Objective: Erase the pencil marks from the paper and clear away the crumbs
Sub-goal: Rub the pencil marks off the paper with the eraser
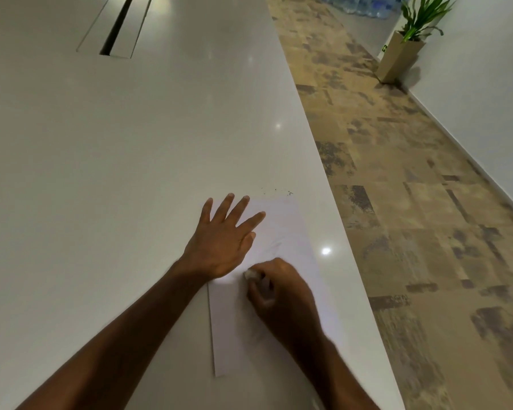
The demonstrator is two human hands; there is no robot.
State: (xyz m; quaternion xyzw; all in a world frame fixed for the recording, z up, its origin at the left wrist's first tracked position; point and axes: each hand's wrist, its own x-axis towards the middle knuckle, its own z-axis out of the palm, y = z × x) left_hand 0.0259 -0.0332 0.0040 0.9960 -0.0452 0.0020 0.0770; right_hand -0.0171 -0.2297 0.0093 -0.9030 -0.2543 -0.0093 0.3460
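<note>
I see a sheet of white paper (282, 241) lying flat on a long, shiny white bench (131, 173), close to the bench's right edge. My left hand (219, 247) is wide open, with the fingers spread out. It presses flat on the top left part of the paper and holds nothing. My right hand (282, 294) is curled up tight around a small whitish eraser (251, 274). Only the tip of the eraser sticks out past my fingers, and it touches the paper just below my left hand. The right hand looks a bit blurry. I cannot make out any pencil marks on the paper from here.

Some tiny dark crumbs (277, 191) lie on the bench just past the far end of the paper. They are not on the paper.

Far up the bench there is a long dark slot (122, 25) set in a panel. To the right of the bench is a patchy brown and grey floor (397, 202). A green plant (424, 16) stands in a tall tan pot (397, 59) by the white wall.
</note>
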